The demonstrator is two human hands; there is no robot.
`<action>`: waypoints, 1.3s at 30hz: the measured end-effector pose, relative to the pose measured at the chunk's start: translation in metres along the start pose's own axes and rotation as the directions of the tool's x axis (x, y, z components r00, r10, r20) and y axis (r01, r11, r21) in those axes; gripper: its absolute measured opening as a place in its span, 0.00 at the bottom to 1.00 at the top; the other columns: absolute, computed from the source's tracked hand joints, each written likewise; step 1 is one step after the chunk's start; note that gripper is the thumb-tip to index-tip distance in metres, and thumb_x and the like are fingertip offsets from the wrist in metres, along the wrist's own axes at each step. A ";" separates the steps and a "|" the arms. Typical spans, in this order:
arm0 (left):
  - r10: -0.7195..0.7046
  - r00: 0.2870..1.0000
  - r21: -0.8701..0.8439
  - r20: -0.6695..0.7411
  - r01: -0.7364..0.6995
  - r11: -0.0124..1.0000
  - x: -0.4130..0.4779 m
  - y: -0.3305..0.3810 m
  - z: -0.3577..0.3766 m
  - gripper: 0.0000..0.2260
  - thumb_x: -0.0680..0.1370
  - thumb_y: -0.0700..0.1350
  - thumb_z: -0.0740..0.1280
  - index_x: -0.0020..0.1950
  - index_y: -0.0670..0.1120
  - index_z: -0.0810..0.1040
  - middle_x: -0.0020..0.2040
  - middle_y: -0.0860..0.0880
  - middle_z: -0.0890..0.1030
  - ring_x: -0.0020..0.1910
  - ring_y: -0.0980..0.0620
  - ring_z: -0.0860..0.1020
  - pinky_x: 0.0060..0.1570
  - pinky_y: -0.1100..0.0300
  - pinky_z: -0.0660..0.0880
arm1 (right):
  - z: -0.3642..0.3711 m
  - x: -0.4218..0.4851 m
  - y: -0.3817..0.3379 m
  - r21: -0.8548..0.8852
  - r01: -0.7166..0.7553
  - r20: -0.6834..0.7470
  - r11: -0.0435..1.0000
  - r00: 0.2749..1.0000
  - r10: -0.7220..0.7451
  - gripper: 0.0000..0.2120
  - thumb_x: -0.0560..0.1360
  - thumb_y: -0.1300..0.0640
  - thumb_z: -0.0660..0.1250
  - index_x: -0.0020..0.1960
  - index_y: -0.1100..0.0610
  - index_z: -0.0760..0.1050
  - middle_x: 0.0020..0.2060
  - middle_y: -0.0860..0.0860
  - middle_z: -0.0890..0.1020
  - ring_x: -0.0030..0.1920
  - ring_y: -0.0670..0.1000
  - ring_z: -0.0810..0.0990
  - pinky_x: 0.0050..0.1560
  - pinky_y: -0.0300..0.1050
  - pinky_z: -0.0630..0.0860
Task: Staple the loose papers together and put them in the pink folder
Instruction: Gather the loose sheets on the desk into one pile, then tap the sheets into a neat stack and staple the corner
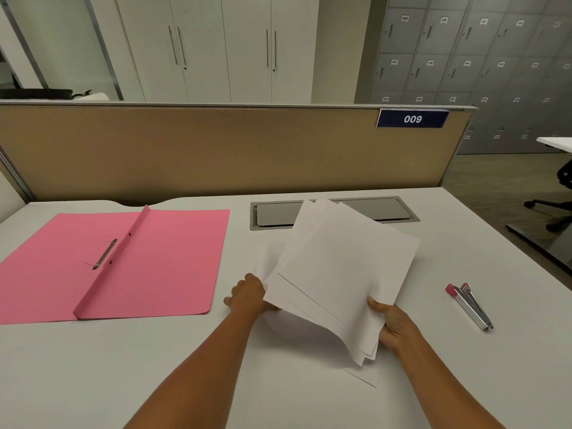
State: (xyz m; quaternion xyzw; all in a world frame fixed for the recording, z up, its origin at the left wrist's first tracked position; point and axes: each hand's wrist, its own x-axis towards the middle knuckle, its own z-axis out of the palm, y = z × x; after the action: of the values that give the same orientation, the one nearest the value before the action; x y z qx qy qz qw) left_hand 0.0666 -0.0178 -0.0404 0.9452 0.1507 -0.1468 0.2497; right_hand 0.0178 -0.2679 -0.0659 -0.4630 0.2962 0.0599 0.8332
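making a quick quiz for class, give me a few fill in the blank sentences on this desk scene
1. The folder lying open on the desk is ____ in colour.
2. The loose papers are held by ____ hands.
3. The stapler lies to the ____ of the papers.
4. The blue sign reads ____.

Missing words: pink; both; right; 009

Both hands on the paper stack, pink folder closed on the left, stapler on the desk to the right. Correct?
One thing is off: the pink folder is open, lying flat with its metal fastener showing, as the head view shows. The rest holds: left hand and right hand both grip the paper stack, and the stapler lies on the desk to the right.
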 end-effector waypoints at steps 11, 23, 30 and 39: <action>0.109 0.977 -0.684 0.182 0.046 0.728 0.002 -0.019 -0.039 0.20 0.71 0.31 0.69 0.62 0.33 0.71 0.54 0.38 0.77 0.51 0.40 0.75 0.53 0.46 0.74 | 0.010 -0.008 -0.010 -0.220 0.087 0.059 0.971 0.995 -0.076 0.19 0.74 0.70 0.63 0.64 0.64 0.71 0.45 0.58 0.79 0.42 0.58 0.78 0.41 0.51 0.75; -0.101 0.976 -0.935 0.192 0.213 0.285 0.013 -0.040 -0.049 0.20 0.71 0.40 0.71 0.60 0.34 0.72 0.42 0.41 0.78 0.37 0.46 0.76 0.46 0.52 0.75 | 0.013 -0.002 -0.015 -0.432 0.039 0.121 0.901 0.992 0.016 0.20 0.74 0.69 0.64 0.65 0.64 0.70 0.57 0.64 0.77 0.53 0.62 0.76 0.48 0.53 0.76; 0.042 0.956 -0.938 0.292 0.277 0.207 -0.018 -0.039 -0.008 0.10 0.75 0.38 0.66 0.55 0.38 0.73 0.44 0.42 0.80 0.41 0.44 0.79 0.29 0.55 0.81 | 0.015 0.009 -0.007 -0.418 0.044 0.010 0.908 0.999 -0.044 0.22 0.73 0.70 0.64 0.67 0.66 0.68 0.60 0.64 0.76 0.55 0.62 0.75 0.54 0.59 0.74; 0.044 0.985 -0.911 0.170 0.139 0.388 -0.023 -0.032 -0.008 0.13 0.82 0.47 0.53 0.62 0.45 0.70 0.44 0.47 0.79 0.41 0.46 0.78 0.38 0.54 0.75 | 0.023 0.001 -0.014 -0.601 0.125 0.173 0.789 0.985 -0.025 0.22 0.74 0.68 0.65 0.67 0.64 0.68 0.56 0.60 0.77 0.59 0.61 0.75 0.59 0.57 0.73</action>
State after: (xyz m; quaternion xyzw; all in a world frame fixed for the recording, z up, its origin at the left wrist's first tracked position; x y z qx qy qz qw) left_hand 0.0359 0.0083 -0.0396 0.6292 0.2124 -0.1242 0.7373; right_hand 0.0342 -0.2571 -0.0469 -0.7119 0.1764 0.1549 0.6619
